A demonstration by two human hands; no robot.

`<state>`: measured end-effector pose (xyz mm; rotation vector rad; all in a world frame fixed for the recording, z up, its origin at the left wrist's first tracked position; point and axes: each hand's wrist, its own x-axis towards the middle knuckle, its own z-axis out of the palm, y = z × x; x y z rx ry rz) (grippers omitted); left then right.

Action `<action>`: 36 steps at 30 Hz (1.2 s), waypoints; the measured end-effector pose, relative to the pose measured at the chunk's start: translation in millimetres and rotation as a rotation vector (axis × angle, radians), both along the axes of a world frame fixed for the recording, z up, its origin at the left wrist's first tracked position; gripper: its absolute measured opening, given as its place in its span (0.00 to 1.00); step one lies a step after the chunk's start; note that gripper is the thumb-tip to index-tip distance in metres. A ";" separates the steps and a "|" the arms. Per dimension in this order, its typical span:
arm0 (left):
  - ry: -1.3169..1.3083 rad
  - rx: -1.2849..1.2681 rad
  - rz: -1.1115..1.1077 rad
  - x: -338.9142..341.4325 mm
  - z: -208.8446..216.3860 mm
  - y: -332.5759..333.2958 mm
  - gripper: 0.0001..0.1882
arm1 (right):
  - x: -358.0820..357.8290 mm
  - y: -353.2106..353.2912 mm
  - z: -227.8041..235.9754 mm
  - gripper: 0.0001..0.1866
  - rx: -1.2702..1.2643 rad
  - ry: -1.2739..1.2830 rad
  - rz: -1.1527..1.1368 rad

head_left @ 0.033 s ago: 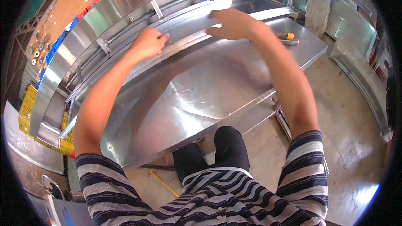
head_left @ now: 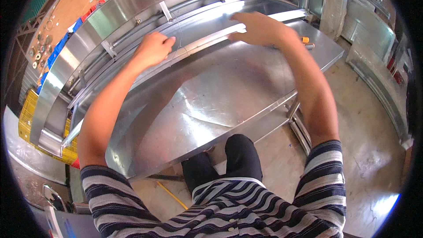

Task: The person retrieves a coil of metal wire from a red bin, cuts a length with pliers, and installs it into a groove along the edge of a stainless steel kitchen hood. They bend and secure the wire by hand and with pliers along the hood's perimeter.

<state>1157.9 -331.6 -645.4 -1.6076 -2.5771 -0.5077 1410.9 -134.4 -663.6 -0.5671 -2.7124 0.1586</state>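
My left hand (head_left: pixel 153 49) is raised above the near metal lip, its fingers curled closed. A thin wire (head_left: pixel 180 31) hangs in a loose curve beside its fingertips; I cannot tell whether they grip it. My right hand (head_left: pixel 260 28) is farther right, over the pale metal strip (head_left: pixel 207 39), with thumb and forefinger apart and nothing visible between them. Under both forearms lies a shiny stainless steel panel (head_left: pixel 220 83). Behind it stands a long curved steel frame (head_left: pixel 145 0) with a pipe (head_left: pixel 185 3) along its inside.
An orange-ended hand tool (head_left: pixel 304 39) and a grey one (head_left: pixel 310 46) lie on the panel's right end, partly behind my right forearm. A yellow crate (head_left: pixel 28 112) stands at left, below a board with tape rolls (head_left: pixel 38 56). Steel sheets (head_left: pixel 374 31) lean at right.
My right hand has shifted slightly right and down, covering more of the hand tools. My left hand has moved a little left, away from the hanging wire.
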 end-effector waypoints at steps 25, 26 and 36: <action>0.475 0.769 -0.768 53.7 -14.2 -39.2 0.15 | -8.5 -108.2 81.9 0.38 -0.238 -0.130 -0.086; 0.333 0.571 -0.764 51.0 -9.5 -34.7 0.16 | -15.2 -114.8 88.6 0.38 -0.251 -0.173 -0.070; -0.249 0.320 -0.465 16.6 -22.8 -23.7 0.18 | -45.2 -73.9 32.9 0.28 -0.849 0.579 0.350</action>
